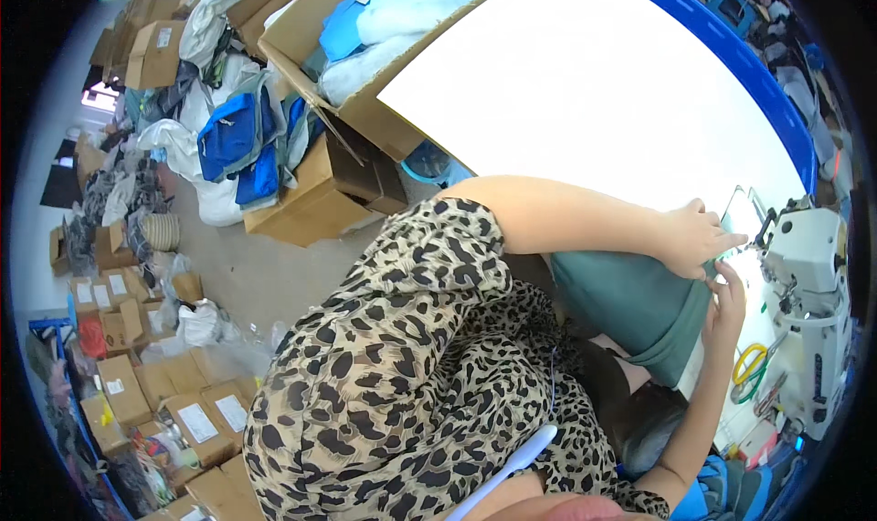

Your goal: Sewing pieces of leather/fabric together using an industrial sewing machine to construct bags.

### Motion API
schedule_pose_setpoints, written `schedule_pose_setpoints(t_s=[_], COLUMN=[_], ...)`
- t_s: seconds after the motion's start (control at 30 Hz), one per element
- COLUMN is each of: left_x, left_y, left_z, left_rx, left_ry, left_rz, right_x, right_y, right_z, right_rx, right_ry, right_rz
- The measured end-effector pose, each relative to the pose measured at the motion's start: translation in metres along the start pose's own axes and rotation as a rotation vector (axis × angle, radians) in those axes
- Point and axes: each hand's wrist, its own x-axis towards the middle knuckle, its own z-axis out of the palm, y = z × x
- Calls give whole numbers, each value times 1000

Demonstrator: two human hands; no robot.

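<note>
A green fabric piece (630, 306) hangs over the table's near edge and drapes down toward my lap, one end reaching the sewing machine (808, 274) at the right. My left hand (696, 240) lies on the fabric's upper end, its index finger stretched toward the needle area and the other fingers curled on the cloth. Just below it, my right hand (726, 302) pinches the fabric's edge between thumb and fingers. The cloth directly under the needle is too small and partly hidden to make out.
Yellow-handled scissors (749, 364) lie beside the machine. The white tabletop (603, 92) stretches away at the far side, bordered by a blue rim (758, 60). An open carton (393, 124) with plastic-wrapped goods abuts it. Blue bags (228, 137) and several boxes (196, 425) crowd the left.
</note>
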Motion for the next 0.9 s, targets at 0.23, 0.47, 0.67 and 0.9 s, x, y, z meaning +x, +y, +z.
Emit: schedule_pose_setpoints(t_s=[0.23,0.47,0.67,0.9], left_x=[-107,-389,-384,-385], left_y=[-133,-242,-224,-296], left_z=[-183,-302,-297,-301], left_rx=[318,629,-94,18], left_ry=[452,-356,-180,150], left_rz=[-490,-1773,-1471,-1686], right_x=[4,4,-2,-2], right_y=[-10,0,3,-1], right_z=[-9,-5,-5,-8], right_rx=[-27,-15,-32,-59], right_ry=[10,18,11,-1], right_rz=[-11,-76,-43,36])
